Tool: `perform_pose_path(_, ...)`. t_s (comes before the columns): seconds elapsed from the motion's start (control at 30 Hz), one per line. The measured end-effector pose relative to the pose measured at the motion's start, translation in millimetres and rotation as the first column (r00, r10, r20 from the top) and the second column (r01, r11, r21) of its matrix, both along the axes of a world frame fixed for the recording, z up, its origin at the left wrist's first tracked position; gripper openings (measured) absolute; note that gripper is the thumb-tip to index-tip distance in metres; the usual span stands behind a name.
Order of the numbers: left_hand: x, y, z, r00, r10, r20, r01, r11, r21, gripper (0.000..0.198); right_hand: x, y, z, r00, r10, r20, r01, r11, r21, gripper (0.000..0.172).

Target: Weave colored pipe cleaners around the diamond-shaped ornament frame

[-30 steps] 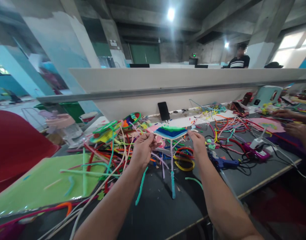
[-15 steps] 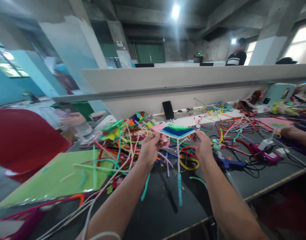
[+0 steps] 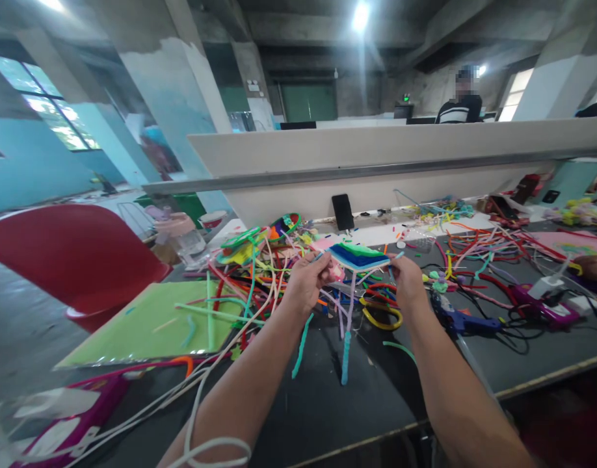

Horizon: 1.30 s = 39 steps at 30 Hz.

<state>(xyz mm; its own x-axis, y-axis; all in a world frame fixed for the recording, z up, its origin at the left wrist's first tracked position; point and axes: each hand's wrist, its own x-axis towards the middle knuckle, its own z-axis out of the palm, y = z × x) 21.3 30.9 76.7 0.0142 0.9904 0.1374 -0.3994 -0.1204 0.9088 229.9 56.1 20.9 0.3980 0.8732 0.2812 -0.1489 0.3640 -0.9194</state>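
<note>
In front of me is a craft piece (image 3: 358,258) made of pipe cleaners, with green and blue bands and a pale edging. My left hand (image 3: 305,284) pinches its left corner, fingers closed. At the opposite corner my right hand (image 3: 406,278) is also closed, thumb and fingers pressed on the pale blue edging. Below the piece a lilac pipe cleaner (image 3: 350,299) hangs down, and a teal pipe cleaner (image 3: 346,361) continues beneath it. A separate teal pipe cleaner (image 3: 302,348) shows beside my left forearm. The exact grip points are partly hidden by my fingers.
Loose coloured pipe cleaners (image 3: 230,276) lie heaped on the left, near a green sheet (image 3: 147,325). A blue glue gun (image 3: 469,323) and a purple power strip (image 3: 547,305) with cables lie right. A phone (image 3: 343,212) leans on the partition; another person's hand (image 3: 596,268) is far right.
My view has turned left, so the scene sits further right. The craft piece has tilted slightly and its hanging stem has swung leftward. Both hands keep their hold.
</note>
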Motion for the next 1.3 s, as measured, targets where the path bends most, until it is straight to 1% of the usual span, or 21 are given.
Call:
perform_pose_path(0.07,2,-1,-2.1,0.999,-0.009,-0.049,0.009,1.0,0.017,0.033,0,-4,3.9,0.97,-0.199,0.139,0.198,0.98,0.024,0.045)
perform_pose_path(0.1,4,-2,-3.2,0.996,-0.015,-0.082,0.017,0.999,0.027,0.033,0,-8,7.4,0.916,-0.325,0.237,0.313,0.946,0.085,0.054)
perform_pose_path(0.13,6,-4,-4.1,0.992,-0.025,-0.12,0.029,0.999,0.034,0.033,0,-14,11.7,0.825,-0.44,0.356,0.4,0.898,0.183,0.06)
perform_pose_path(0.17,9,-5,-4.8,0.987,-0.036,-0.158,0.043,0.998,0.04,0.033,0,-20,16.6,0.726,-0.513,0.458,0.43,0.858,0.28,0.062)
perform_pose_path(0.2,11,-7,-5.3,0.98,-0.044,-0.192,0.053,0.998,0.046,0.033,1,-26,21.9,0.659,-0.518,0.545,0.388,0.855,0.343,0.057)
perform_pose_path(0.23,13,-9,-5.5,0.974,-0.046,-0.222,0.059,0.997,0.05,0.033,3,-32,27.1,0.624,-0.48,0.617,0.314,0.877,0.365,0.047)
perform_pose_path(0.27,14,-10,-5.3,0.968,-0.045,-0.247,0.059,0.997,0.05,0.033,7,-37,32.2,0.596,-0.423,0.683,0.246,0.905,0.346,0.037)
perform_pose_path(0.3,14,-11,-4.9,0.963,-0.039,-0.266,0.054,0.997,0.05,0.033,12,-41,37.0,0.578,-0.407,0.707,0.24,0.913,0.329,0.031)
perform_pose_path(0.37,13,-11,-3.7,0.955,-0.029,-0.294,0.041,0.998,0.036,0.032,23,-46,44.6,0.578,-0.46,0.673,0.336,0.887,0.317,0.031)
perform_pose_path(0.43,11,-9,-2.7,0.948,-0.044,-0.316,0.049,0.999,0.008,0.032,30,-48,49.4,0.612,-0.498,0.614,0.409,0.864,0.293,0.032)
perform_pose_path(0.47,10,-8,-2.6,0.944,-0.06,-0.324,0.062,0.998,-0.004,0.032,30,-50,50.6,0.648,-0.478,0.592,0.388,0.877,0.284,0.033)
perform_pose_path(0.5,11,-8,-2.9,0.94,-0.078,-0.331,0.078,0.997,-0.014,0.032,26,-51,51.0,0.697,-0.425,0.578,0.321,0.905,0.278,0.033)
perform_pose_path(0.53,11,-8,-3.6,0.936,-0.1,-0.337,0.098,0.995,-0.022,0.032,21,-52,50.6,0.745,-0.335,0.577,0.208,0.938,0.277,0.033)
perform_pose_path(0.57,13,-8,-4.6,0.932,-0.124,-0.341,0.121,0.992,-0.03,0.032,13,-53,49.3,0.761,-0.223,0.61,0.07,0.962,0.265,0.034)
perform_pose_path(0.63,18,-11,-7.2,0.917,-0.184,-0.354,0.179,0.983,-0.046,0.032,-3,-54,44.5,0.719,-0.071,0.692,-0.127,0.964,0.232,0.038)
perform_pose_path(0.73,24,-15,-10.0,0.883,-0.243,-0.402,0.247,0.968,-0.043,0.032,-16,-51,33.2,0.676,0.08,0.733,-0.234,0.966,0.11,0.049)
perform_pose_path(0.83,27,-18,-10.2,0.866,-0.199,-0.459,0.222,0.975,-0.003,0.031,-14,-45,23.2,0.688,0.172,0.705,-0.253,0.968,0.011,0.054)
perform_pose_path(0.9,26,-18,-10.0,0.862,-0.177,-0.475,0.203,0.979,0.002,0.031,-12,-42,20.4,0.691,0.194,0.697,-0.244,0.969,-0.028,0.046)
perform_pose_path(1.03,23,-17,-13.1,0.851,-0.176,-0.494,0.194,0.981,-0.016,0.031,-14,-42,24.5,0.596,0.219,0.772,-0.209,0.971,-0.114,0.029)
perform_pose_path(1.13,20,-14,-16.4,0.832,-0.176,-0.527,0.192,0.981,-0.024,0.03,-18,-45,28.1,0.536,0.227,0.813,-0.189,0.971,-0.146,0.022)
perform_pose_path(1.3,16,-10,-12.7,0.832,-0.246,-0.497,0.246,0.967,-0.066,0.035,-17,-43,25.4,0.539,0.208,0.816,-0.181,0.975,-0.129,0.023)
